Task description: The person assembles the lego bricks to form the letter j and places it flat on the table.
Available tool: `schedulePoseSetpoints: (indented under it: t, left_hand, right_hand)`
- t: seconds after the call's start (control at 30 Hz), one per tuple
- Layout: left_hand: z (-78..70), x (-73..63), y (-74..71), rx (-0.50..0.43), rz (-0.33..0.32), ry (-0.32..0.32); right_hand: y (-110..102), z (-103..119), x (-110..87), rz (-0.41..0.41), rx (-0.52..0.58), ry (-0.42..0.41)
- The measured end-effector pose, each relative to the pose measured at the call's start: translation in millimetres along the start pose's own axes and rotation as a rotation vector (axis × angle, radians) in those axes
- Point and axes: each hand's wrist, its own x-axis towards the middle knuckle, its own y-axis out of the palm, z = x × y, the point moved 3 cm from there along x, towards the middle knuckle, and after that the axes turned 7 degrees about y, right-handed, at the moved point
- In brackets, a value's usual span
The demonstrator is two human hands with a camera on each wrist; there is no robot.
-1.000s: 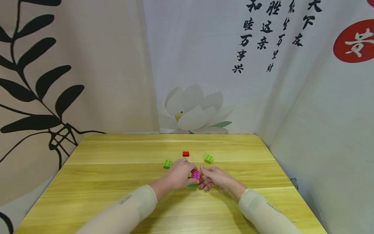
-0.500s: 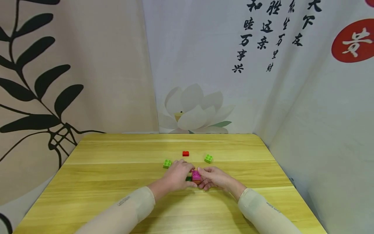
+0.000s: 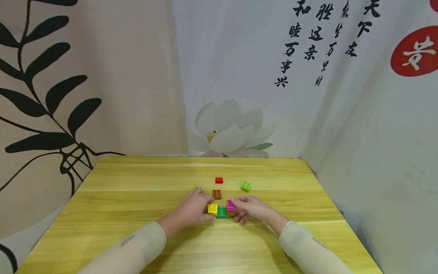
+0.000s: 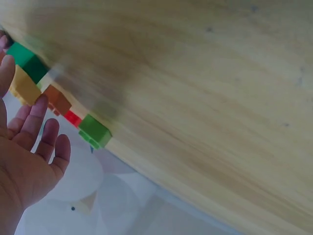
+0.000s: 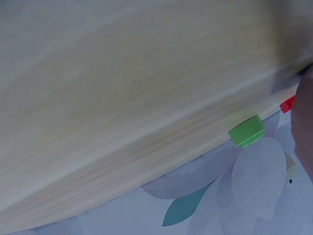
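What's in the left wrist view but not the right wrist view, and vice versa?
Left wrist only: the left hand, yellow brick, dark green brick and a brown brick.

Right wrist only: the printed green leaf.

Both: a red brick, the wooden table, the printed lotus, a light green brick (apparently a different one in each) and, seemingly, the right hand, just a fingertip in the left wrist view.

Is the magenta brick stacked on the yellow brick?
No, the magenta brick sits on an orange brick, apart from the yellow brick.
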Motion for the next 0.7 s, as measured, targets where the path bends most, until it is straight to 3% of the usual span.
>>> schedulePoseSetpoints:
  t: [0.7]
  left_hand:
    - [-0.6,0.3,7.5,0.027,-0.018,-0.005]
  right_hand:
    - [2.8,5.8,0.4,0.037,0.084,0.014]
